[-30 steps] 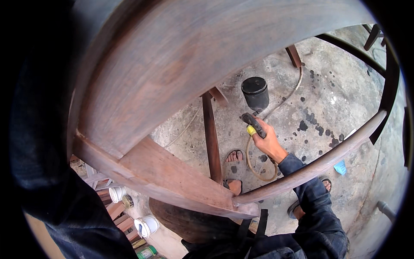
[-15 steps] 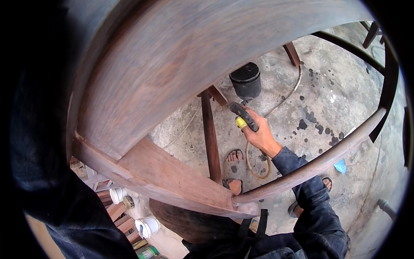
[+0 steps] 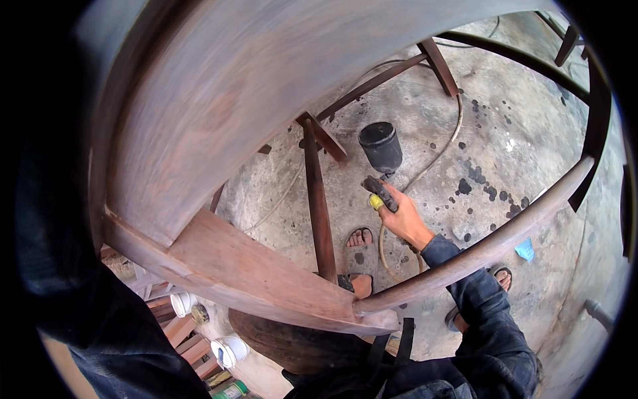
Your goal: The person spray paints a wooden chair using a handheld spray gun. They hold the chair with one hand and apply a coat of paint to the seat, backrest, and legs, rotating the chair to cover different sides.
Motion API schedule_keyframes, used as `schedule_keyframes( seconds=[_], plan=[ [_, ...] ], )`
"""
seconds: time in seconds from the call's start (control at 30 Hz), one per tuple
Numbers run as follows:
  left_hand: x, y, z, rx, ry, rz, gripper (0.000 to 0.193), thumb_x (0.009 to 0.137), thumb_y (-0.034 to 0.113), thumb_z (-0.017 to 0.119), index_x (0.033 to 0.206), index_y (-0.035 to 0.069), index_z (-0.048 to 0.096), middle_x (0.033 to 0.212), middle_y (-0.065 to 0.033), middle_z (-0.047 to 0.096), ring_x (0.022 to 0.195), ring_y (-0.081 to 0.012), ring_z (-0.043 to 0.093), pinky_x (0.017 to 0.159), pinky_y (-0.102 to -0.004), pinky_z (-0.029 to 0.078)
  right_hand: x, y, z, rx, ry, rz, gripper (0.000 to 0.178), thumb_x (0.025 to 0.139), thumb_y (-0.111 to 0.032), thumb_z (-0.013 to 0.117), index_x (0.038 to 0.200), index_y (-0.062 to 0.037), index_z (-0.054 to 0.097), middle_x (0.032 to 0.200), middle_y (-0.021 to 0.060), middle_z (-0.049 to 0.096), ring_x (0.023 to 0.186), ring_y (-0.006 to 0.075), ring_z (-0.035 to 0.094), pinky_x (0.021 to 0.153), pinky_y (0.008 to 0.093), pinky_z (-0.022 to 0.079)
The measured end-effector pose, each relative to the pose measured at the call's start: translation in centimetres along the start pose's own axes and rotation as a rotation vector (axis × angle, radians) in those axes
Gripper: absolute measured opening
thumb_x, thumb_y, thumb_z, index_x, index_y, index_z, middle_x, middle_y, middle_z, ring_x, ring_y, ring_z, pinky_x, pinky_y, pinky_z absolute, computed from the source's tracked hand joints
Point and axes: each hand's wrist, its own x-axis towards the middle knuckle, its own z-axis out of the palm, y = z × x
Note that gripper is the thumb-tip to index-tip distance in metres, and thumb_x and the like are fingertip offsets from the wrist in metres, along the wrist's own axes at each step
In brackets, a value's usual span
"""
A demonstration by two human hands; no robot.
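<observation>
My right hand (image 3: 407,221) wraps round the dark handle of a spray gun (image 3: 381,194), with a yellow wrap on one finger. The gun's black cup (image 3: 381,151) sticks out beyond the hand, above the floor. A hose trails from the gun area along the concrete. Close beside it is a reddish-brown wooden chair: its broad curved panel (image 3: 219,100) fills the upper left, and its leg (image 3: 318,206) stands left of the gun. My right forearm passes beneath the curved wooden rail (image 3: 485,253). Only the dark sleeve (image 3: 86,292) of my left arm shows; that hand is out of sight.
The hose (image 3: 441,165) curves across the spotted concrete floor (image 3: 492,139). White buckets (image 3: 230,351) and stacked wooden pieces (image 3: 183,332) stand at lower left. A blue scrap (image 3: 525,249) lies at right, near a grey pipe (image 3: 598,314). My sandalled feet are below the chair.
My right hand and the spray gun have moved slightly down and right, away from the chair leg. The cup is tilted differently. More of the chair's legs and lower bar shows below the panel.
</observation>
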Motion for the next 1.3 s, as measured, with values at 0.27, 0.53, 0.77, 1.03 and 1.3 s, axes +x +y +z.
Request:
schedule_keyframes(
  seconds=[0.27,0.53,0.77,1.03,1.3],
  plan=[
    [0.4,0.3,-0.1,0.004,0.003,0.024,0.053,0.09,0.054,0.062,0.124,0.015,0.072,0.116,-0.0205,0.07,0.104,-0.0388,0.066,0.1,-0.0413,0.048,2.6,-3.3,-0.6,0.058,0.03,-0.191,0.041,0.092,-0.012,0.067,0.132,-0.0012,0.06,0.105,0.0224,0.072,0.095,0.0214,0.07,0.086,0.0355,0.053],
    [0.9,1.7,-1.2,-0.015,0.013,0.087,0.053,0.09,0.055,0.061,0.124,0.015,0.072,0.116,-0.0206,0.07,0.104,-0.0391,0.066,0.101,-0.0415,0.048,-2.9,1.0,-1.9,0.019,0.017,0.005,0.043,0.092,-0.011,0.065,0.135,-0.0019,0.059,0.108,0.016,0.071,0.095,0.0182,0.066,0.086,0.0337,0.052],
    [3.9,1.4,-3.3,-0.455,-0.154,0.347,0.062,0.09,0.043,0.067,0.133,0.0,0.059,0.105,-0.0217,0.07,0.078,-0.0245,0.07,0.074,-0.0316,0.059,-11.2,3.2,-6.5,-0.162,0.169,-0.073,0.047,0.09,-0.014,0.067,0.135,-0.0024,0.059,0.106,0.018,0.071,0.087,0.0235,0.065,0.084,0.0374,0.053],
    [4.2,2.2,-0.4,-0.212,0.239,0.529,0.063,0.094,0.047,0.064,0.133,-0.002,0.059,0.108,-0.0274,0.07,0.104,-0.0412,0.067,0.094,-0.0436,0.052,-26.4,-2.7,-13.4,-0.189,0.54,0.138,0.04,0.096,-0.013,0.065,0.135,-0.0039,0.06,0.108,0.0104,0.07,0.093,0.0143,0.062,0.083,0.0306,0.051],
    [-9.8,-4.2,-0.5,-0.117,0.338,0.486,0.046,0.096,0.034,0.065,0.129,0.004,0.055,0.109,-0.0198,0.062,0.099,-0.0412,0.063,0.082,-0.0493,0.053,-32.8,-8.7,-16.9,-0.01,0.644,-0.02,0.044,0.096,-0.01,0.064,0.138,-0.0046,0.057,0.103,0.0014,0.067,0.089,0.009,0.059,0.081,0.0275,0.05]
  ],
)
